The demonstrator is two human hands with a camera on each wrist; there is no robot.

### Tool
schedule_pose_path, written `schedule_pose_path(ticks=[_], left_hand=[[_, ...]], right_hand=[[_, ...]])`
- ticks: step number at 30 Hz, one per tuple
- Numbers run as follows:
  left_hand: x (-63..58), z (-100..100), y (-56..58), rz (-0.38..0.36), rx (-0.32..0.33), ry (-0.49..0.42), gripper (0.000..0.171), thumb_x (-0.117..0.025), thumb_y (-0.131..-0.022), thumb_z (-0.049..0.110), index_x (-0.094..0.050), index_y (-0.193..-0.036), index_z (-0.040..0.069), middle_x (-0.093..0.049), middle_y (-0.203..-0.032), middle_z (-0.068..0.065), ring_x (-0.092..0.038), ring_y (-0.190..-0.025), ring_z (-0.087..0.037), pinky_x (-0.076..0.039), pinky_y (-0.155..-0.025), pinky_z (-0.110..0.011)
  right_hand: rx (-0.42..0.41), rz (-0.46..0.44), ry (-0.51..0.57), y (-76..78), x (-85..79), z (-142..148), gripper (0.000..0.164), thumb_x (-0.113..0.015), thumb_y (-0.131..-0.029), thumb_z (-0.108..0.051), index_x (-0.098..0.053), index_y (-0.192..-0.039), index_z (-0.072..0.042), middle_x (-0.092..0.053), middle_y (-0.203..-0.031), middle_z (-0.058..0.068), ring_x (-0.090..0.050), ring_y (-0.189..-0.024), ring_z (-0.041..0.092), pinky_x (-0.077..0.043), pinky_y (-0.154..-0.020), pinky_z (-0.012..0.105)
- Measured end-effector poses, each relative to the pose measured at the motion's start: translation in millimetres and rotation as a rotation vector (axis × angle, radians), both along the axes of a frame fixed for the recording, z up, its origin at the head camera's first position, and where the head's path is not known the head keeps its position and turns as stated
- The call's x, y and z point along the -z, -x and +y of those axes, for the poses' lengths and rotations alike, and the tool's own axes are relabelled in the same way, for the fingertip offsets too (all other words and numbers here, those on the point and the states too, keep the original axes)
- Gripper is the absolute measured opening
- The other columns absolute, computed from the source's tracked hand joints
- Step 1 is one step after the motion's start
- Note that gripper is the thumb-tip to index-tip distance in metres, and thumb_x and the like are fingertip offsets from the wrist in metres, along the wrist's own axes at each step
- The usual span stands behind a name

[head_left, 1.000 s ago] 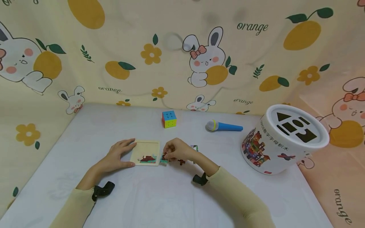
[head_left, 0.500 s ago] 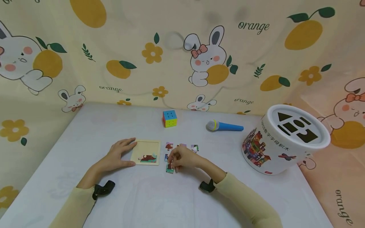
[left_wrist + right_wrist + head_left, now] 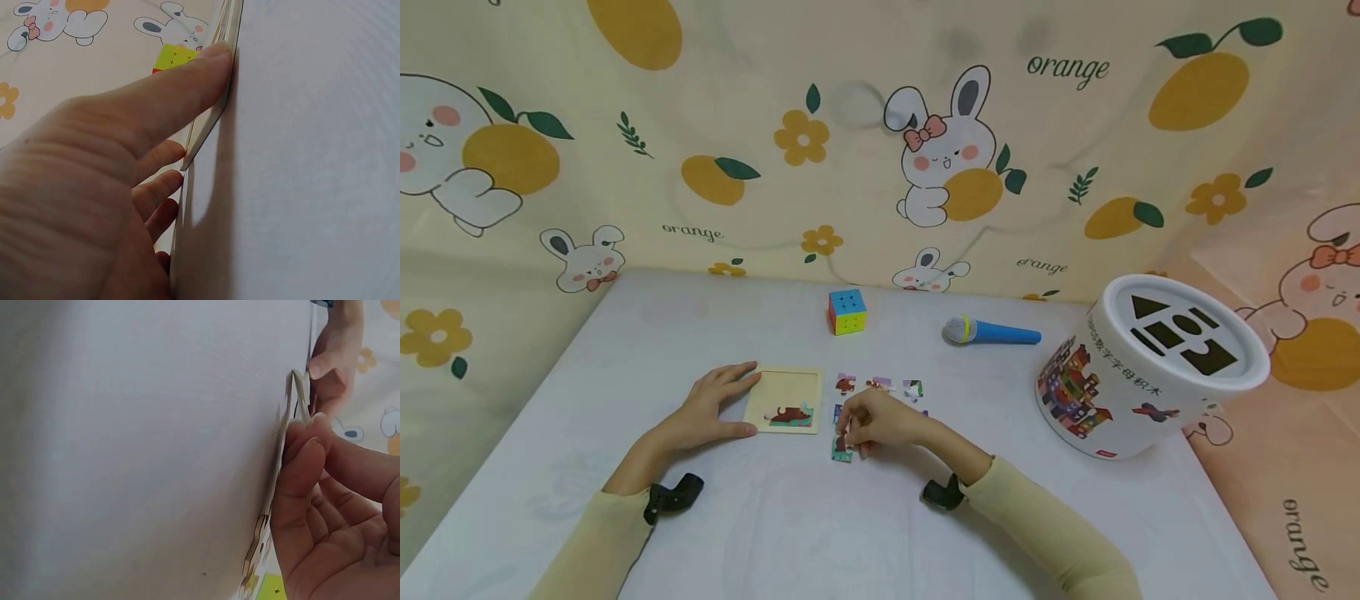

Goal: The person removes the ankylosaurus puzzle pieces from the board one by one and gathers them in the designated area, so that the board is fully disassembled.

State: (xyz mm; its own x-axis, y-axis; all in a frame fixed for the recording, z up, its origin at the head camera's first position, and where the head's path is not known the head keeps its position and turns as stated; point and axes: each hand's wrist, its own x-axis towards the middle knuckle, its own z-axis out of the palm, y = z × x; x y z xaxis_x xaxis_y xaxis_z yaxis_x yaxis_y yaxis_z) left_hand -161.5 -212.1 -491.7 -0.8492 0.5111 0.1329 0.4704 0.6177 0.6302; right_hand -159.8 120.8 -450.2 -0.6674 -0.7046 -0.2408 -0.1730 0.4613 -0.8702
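Observation:
My left hand holds the left side of a shallow wooden puzzle tray, thumb by the lower corner and fingers higher up; the thumb lies on its edge in the left wrist view. A brown-and-teal picture section lies in the tray's lower right. Right of the tray, my right hand pinches a jigsaw piece between thumb and fingertips, low over the table. In the right wrist view that piece stands tilted. Several loose jigsaw pieces lie beyond and partly under this hand.
A puzzle cube sits behind the tray. To its right lies a blue toy microphone. A large white tub with a shape-cut lid stands at the right. A printed cloth hangs behind the table.
My right hand has drawn back from the tray's right edge, rightward and toward me, with a jigsaw piece at its fingertips. Lately the piece has shifted slightly left. The left hand stays on the tray.

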Motion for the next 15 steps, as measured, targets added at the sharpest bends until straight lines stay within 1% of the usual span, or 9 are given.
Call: schedule_pose_path(ticks=[8, 15], left_hand=[[0.3, 0.9, -0.3, 0.004, -0.001, 0.006, 0.086, -0.082, -0.080, 0.037, -0.045, -0.147, -0.002, -0.031, -0.157, -0.021, -0.021, -0.141, -0.047, -0.008, -0.110, -0.069], [1.9, 1.8, -1.1, 0.013, -0.001, 0.003, 0.086, -0.082, -0.079, 0.037, -0.045, -0.146, -0.003, -0.032, -0.157, -0.022, -0.021, -0.141, -0.048, -0.008, -0.109, -0.070]], right_hand=[[-0.015, 0.017, -0.022, -0.3, 1.7, 0.3, 0.006, -0.069, -0.091, 0.003, -0.068, -0.096, 0.001, -0.064, -0.064, 0.011, -0.057, -0.049, 0.014, -0.047, -0.052, 0.023], [-0.024, 0.045, -0.040, -2.4, 0.2, -0.1, 0.006, -0.068, -0.091, 0.004, -0.067, -0.096, 0.000, -0.062, -0.063, 0.007, -0.055, -0.049, 0.014, -0.046, -0.050, 0.022]])
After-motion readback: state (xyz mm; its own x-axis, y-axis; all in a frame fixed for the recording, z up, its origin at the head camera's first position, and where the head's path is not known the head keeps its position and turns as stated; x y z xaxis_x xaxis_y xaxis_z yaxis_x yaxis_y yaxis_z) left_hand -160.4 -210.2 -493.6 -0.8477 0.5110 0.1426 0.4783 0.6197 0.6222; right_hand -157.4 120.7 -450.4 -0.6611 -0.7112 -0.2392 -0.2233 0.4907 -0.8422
